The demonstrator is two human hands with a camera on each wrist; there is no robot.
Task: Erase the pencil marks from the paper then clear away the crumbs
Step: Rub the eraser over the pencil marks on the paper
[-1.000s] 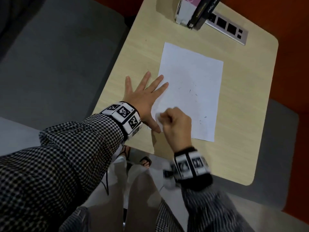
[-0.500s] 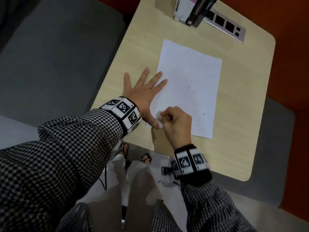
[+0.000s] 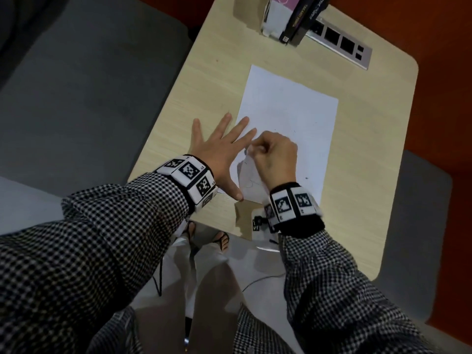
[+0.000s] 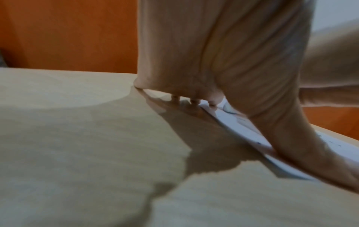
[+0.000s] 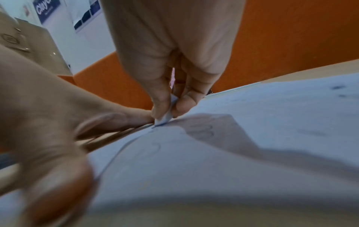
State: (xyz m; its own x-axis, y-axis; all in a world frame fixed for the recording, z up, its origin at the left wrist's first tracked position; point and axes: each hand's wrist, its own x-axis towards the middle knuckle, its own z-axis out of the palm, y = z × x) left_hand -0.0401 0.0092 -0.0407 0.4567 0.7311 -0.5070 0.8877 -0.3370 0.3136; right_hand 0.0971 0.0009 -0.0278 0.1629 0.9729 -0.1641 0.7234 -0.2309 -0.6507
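A white sheet of paper [image 3: 301, 118] lies on the light wooden desk [image 3: 357, 200], with faint pencil lines near its front left corner and dark crumbs scattered on it. My left hand [image 3: 219, 152] lies flat with spread fingers, pressing the paper's left edge [image 4: 239, 127] down. My right hand [image 3: 273, 157] pinches a small white eraser [image 5: 165, 116] between thumb and forefinger, its tip touching the paper [image 5: 213, 161] beside the left forefinger. Curved pencil lines [image 5: 124, 147] show just in front of the eraser.
Boxes and books [image 3: 288, 16] stand at the desk's far edge beside a metal socket strip [image 3: 342, 44]. An orange wall runs behind and to the right. The desk's near edge is right below my wrists; grey floor lies to the left.
My right hand has moved the eraser away from me along the paper's left side, up next to the left forefinger. The left hand has stayed flat on the paper's edge.
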